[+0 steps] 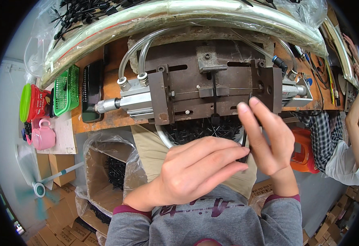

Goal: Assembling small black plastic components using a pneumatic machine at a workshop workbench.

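Note:
My left hand (200,168) is closed, thumb and fingers pinching the lower end of a thin black plastic strip (244,141). My right hand (269,141) is raised just beside it, index and middle fingers stretched out and apart. The strip's upper part runs behind these fingers, so I cannot tell whether they touch it. Beyond both hands stands a dark metal fixture (187,82) with an air cylinder (136,100) on its left. Another black strip with a blocky end (215,119) lies upright across the middle of the fixture, between small metal jaws (206,92).
Many black pieces (183,130) fill a container below the fixture. A plastic-lined carton (99,168) stands lower left. At left are a green basket (66,90), a pink cup (44,135) and a fan (39,189). Another person (347,160) sits at right near an orange stool (303,151).

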Demonstrator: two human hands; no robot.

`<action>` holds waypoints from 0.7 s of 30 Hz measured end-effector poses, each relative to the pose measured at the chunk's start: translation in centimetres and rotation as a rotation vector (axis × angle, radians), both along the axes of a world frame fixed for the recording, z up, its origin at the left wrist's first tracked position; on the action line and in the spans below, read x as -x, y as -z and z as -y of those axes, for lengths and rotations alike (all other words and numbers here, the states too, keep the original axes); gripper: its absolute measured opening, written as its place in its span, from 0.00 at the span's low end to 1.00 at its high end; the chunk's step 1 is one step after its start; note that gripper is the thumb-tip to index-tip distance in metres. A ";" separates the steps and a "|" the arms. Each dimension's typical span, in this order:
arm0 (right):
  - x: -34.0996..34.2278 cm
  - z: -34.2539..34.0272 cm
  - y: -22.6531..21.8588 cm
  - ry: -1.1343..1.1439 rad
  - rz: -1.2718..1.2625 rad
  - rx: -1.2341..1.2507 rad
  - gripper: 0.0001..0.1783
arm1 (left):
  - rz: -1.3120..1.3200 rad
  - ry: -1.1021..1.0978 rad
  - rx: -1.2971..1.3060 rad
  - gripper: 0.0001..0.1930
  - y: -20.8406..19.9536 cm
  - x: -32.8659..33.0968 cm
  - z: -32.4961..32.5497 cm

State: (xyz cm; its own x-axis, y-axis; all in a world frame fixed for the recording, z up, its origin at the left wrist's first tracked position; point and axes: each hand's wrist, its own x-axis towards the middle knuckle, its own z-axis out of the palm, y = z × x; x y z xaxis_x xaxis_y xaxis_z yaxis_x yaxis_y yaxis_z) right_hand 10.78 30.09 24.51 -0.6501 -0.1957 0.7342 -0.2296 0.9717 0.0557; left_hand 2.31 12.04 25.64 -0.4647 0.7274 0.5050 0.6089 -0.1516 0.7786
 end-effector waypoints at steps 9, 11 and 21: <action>-2.3 0.5 -1.7 -0.004 0.308 1.297 0.11 | -0.446 -0.291 0.233 0.16 3.1 0.9 -0.8; -2.3 0.4 -2.0 -0.037 0.455 1.383 0.06 | -0.540 -0.310 0.276 0.14 3.8 1.1 -1.1; -2.1 0.6 -2.7 0.014 0.415 1.250 0.11 | -0.452 -0.307 0.334 0.14 2.4 1.3 -1.2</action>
